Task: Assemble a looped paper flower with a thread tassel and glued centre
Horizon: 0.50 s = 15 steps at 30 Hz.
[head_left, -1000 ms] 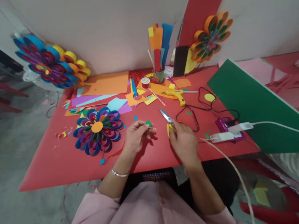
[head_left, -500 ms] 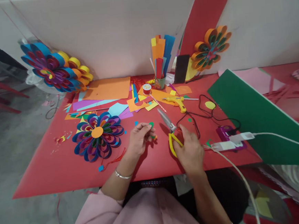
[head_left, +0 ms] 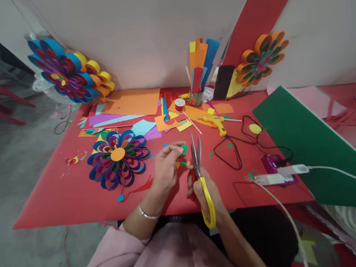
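Between thumb and fingertips, my left hand (head_left: 167, 164) pinches a small green paper piece (head_left: 184, 150). My right hand (head_left: 208, 195) grips yellow-handled scissors (head_left: 208, 205), their blades parted slightly and pointing away from me, just right of the green piece. Small orange and green scraps (head_left: 184, 163) show below my left fingertips; whether they are held or lie on the table I cannot tell. To the left of my left hand lies a paper flower (head_left: 118, 154) of blue, purple and green loops with an orange centre. A red tassel (head_left: 142, 185) lies beside it.
A red-covered table (head_left: 63, 200) bears coloured paper sheets (head_left: 135, 102), a thread spool (head_left: 180, 104), a yellow glue gun (head_left: 215, 122) with a black cord, and a cup of paper strips (head_left: 196, 98). On the right are a power strip (head_left: 273, 165) and a leaning green board (head_left: 315, 151).
My right hand has moved left and turned the scissors, bringing the blades upright beside the green piece. My left hand keeps its pinch. The whole view has shifted slightly.
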Each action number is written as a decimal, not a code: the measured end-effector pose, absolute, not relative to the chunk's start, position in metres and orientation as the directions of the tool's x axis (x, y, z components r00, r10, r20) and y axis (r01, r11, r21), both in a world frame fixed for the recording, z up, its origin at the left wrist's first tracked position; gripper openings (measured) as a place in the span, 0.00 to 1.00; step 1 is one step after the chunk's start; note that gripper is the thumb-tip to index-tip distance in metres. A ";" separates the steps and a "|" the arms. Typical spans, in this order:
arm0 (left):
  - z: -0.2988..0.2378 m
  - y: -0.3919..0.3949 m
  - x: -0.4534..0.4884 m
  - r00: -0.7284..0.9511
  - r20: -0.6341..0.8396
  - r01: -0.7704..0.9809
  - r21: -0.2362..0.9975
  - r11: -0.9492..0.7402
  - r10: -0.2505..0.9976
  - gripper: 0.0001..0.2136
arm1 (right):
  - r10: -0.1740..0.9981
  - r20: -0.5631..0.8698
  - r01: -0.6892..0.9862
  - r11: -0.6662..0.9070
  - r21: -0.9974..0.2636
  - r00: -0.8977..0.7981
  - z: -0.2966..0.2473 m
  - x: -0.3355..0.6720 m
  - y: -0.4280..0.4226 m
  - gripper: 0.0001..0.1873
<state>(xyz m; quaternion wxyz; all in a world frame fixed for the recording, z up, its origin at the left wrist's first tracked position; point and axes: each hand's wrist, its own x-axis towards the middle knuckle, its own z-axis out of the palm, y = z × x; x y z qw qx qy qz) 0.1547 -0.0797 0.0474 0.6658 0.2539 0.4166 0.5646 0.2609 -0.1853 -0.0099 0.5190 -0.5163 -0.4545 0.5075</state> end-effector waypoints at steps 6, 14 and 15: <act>0.045 -0.089 0.163 0.054 -0.298 -0.523 0.805 0.281 0.953 0.11 | 0.998 -0.006 0.027 -0.008 -1.000 0.069 -0.004 0.257 -0.184 0.28; 0.044 -0.095 0.168 0.034 -0.270 -0.494 0.833 0.251 0.962 0.12 | 0.997 -0.024 0.068 -0.029 -0.997 0.073 -0.011 0.260 -0.186 0.26; 0.044 -0.096 0.168 0.029 -0.258 -0.489 0.839 0.239 0.966 0.12 | 0.997 -0.024 0.065 -0.029 -0.997 0.073 -0.011 0.261 -0.186 0.26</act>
